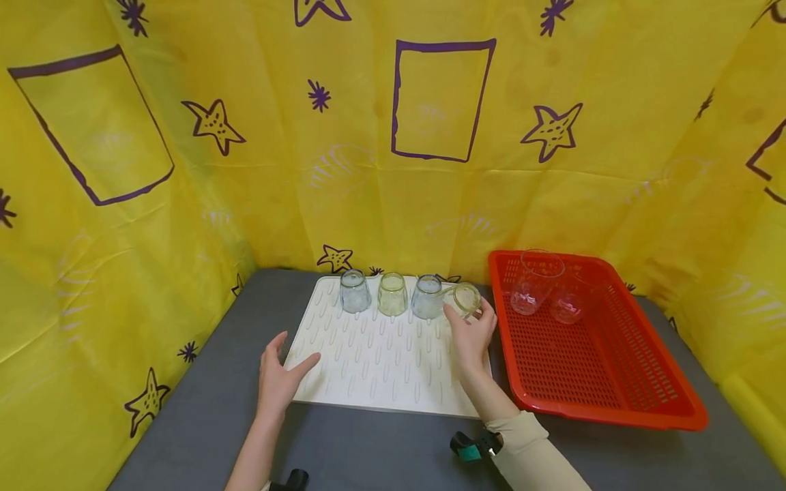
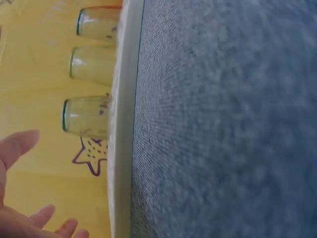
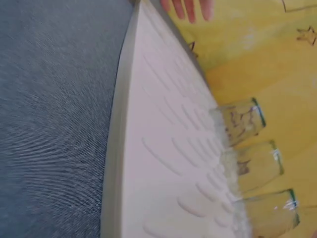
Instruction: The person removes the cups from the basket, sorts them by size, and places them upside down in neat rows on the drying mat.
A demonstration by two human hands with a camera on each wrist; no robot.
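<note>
A blue-tinted glass [image 1: 355,292], a yellow-green glass [image 1: 392,294] and another blue-tinted glass [image 1: 426,297] stand in a row along the far side of a white ridged mat [image 1: 381,368], wider ends down. At the row's right end, my right hand [image 1: 473,337] holds a second yellow-green glass [image 1: 467,299], tilted, between thumb and fingers. That glass overlaps the neighbouring blue one in the head view. My left hand [image 1: 278,378] hovers by the mat's left edge, thumb and fingers spread and holding nothing. In the left wrist view, its fingers [image 2: 20,148] are apart from the nearest glass [image 2: 86,116].
A red perforated basket [image 1: 516,392] sits right of the mat, close to my right forearm. Two clear glasses, a taller one [image 1: 533,290] and another [image 1: 568,303], lean inside its far-left part. Yellow patterned cloth [image 1: 368,204] hangs behind the grey tabletop [image 1: 368,443].
</note>
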